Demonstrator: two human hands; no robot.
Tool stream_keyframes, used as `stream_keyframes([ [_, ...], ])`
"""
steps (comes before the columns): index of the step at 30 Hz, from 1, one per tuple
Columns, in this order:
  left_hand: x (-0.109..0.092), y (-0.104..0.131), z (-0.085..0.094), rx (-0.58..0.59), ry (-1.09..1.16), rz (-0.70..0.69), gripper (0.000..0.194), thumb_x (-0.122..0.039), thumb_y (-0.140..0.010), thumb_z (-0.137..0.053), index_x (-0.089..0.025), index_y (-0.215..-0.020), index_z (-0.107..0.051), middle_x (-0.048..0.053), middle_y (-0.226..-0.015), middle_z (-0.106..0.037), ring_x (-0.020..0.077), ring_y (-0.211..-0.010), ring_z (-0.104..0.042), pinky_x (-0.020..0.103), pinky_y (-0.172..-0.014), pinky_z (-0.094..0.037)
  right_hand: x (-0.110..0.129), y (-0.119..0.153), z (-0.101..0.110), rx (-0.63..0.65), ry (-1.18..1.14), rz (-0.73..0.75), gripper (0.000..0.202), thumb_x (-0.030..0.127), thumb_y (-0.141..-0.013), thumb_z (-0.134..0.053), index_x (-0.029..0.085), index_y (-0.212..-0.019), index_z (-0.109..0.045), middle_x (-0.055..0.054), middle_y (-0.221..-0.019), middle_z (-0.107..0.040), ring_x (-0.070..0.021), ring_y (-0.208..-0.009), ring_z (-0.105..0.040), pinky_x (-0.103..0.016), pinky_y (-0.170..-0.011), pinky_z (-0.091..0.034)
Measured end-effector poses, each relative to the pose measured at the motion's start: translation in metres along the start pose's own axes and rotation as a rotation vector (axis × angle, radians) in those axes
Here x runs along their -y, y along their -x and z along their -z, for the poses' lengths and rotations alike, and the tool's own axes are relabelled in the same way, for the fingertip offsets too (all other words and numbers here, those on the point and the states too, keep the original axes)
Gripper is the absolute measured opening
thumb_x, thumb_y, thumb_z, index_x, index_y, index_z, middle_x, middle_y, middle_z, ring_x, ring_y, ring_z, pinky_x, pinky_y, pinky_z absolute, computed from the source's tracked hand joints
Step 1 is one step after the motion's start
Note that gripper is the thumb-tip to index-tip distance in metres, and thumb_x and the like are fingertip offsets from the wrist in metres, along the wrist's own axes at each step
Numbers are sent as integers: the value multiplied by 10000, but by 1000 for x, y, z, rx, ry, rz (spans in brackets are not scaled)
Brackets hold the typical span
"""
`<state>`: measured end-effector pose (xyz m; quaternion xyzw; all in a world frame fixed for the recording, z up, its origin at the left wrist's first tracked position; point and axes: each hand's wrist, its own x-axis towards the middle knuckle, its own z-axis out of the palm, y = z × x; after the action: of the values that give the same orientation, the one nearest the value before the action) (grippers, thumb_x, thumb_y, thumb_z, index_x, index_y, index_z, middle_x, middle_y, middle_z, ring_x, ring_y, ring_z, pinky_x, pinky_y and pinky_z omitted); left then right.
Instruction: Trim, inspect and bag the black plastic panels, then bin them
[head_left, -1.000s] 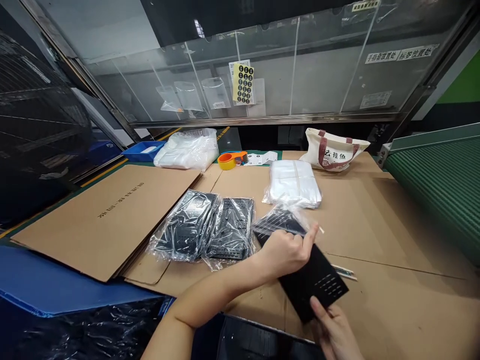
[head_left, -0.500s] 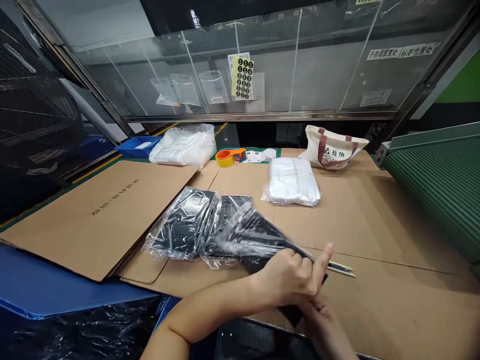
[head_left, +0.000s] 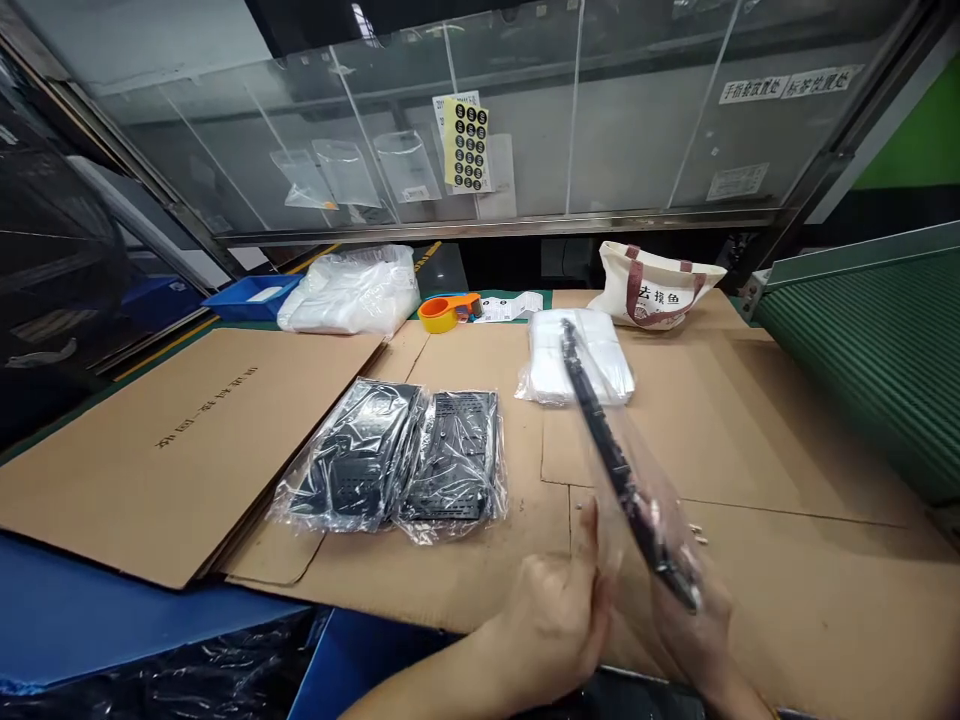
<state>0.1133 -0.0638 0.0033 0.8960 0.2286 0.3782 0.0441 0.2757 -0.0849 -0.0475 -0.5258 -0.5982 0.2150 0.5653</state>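
A black panel [head_left: 611,450] in a clear plastic bag is tilted on edge above the cardboard, its upper end over the stack of white bags [head_left: 577,355]. My left hand [head_left: 555,610] is closed on the edge of the clear bag, with one finger raised. On the other side, my right hand [head_left: 694,610], partly hidden behind the bag and blurred, holds the lower end of the bagged panel. To the left lie two groups of bagged black panels, one nearer the cardboard stack [head_left: 360,455] and one beside it [head_left: 454,455].
Flat cardboard sheets [head_left: 187,430] are stacked at the left. At the back are a blue tray [head_left: 251,297], a white plastic bundle [head_left: 352,290], a tape dispenser [head_left: 442,312] and a cloth bag [head_left: 656,288]. A green ribbed conveyor [head_left: 877,340] stands at the right.
The bagged panel has swung from lying leftward over the other panels to standing on edge further right. My hands have moved apart, and the view has shifted slightly.
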Motion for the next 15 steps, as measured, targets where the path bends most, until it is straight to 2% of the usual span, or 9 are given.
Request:
stream_keyframes([
  [3,4,14,10,263,304,365,386,-290,-956,-416,-69,-1266,-477,45,-678,-666,180,-535,-579,289,-489,-438,11,-24,9,39,244,416,401,218,-950,-498,308,-1334,-569,-35,-1403,-550,-261,-1289,-524,-424,-1061,-483],
  [4,6,16,15,327,464,456,413,-404,-944,-464,-120,-1240,-513,43,-717,-676,188,-588,-603,293,-538,-469,14,-29,12,69,336,537,465,168,-955,-467,303,-1399,-498,-38,-1463,-482,-253,-1331,-477,-430,-1101,-439],
  [5,7,16,20,330,634,541,497,-531,-909,-498,-152,-1229,-535,51,-779,-688,198,-651,-624,298,-582,-490,17,-32,14,86,415,619,510,135,-962,-425,298,-1446,-429,-40,-1495,-438,-245,-1358,-442,-441,-1127,-403],
  [6,7,15,24,272,804,624,613,-646,-860,-503,-169,-1243,-538,69,-866,-697,209,-717,-637,303,-617,-505,18,-34,16,99,479,669,537,114,-968,-384,293,-1475,-376,-43,-1505,-422,-240,-1373,-421,-458,-1143,-375],
  [7,8,13,27,164,959,703,717,-729,-814,-490,-174,-1266,-529,90,-958,-695,219,-777,-643,308,-648,-516,17,-35,16,107,528,694,549,101,-971,-353,289,-1486,-352,-48,-1497,-434,-237,-1376,-418,-475,-1150,-356],
  [9,7,8,29,-104,1159,824,798,-774,-769,-502,-171,-1291,-512,122,-1106,-668,239,-892,-644,327,-735,-528,12,-34,13,127,578,714,544,95,-969,-348,303,-1470,-381,-44,-1437,-513,-225,-1352,-452,-483,-1163,-326],
  [12,5,3,24,-363,1171,950,680,-604,-797,-644,-175,-1304,-501,128,-1245,-622,261,-1104,-593,364,-949,-474,4,-32,0,206,589,789,513,119,-972,-369,304,-1447,-425,-35,-1377,-575,-203,-1340,-468,-439,-1202,-239],
  [15,6,4,20,-525,1022,987,507,-462,-872,-612,-171,-1278,-525,116,-1265,-615,253,-1182,-552,378,-1033,-418,10,-28,-12,276,541,856,508,139,-986,-329,231,-1483,-374,-55,-1389,-562,-201,-1369,-426,-397,-1209,-214],
])
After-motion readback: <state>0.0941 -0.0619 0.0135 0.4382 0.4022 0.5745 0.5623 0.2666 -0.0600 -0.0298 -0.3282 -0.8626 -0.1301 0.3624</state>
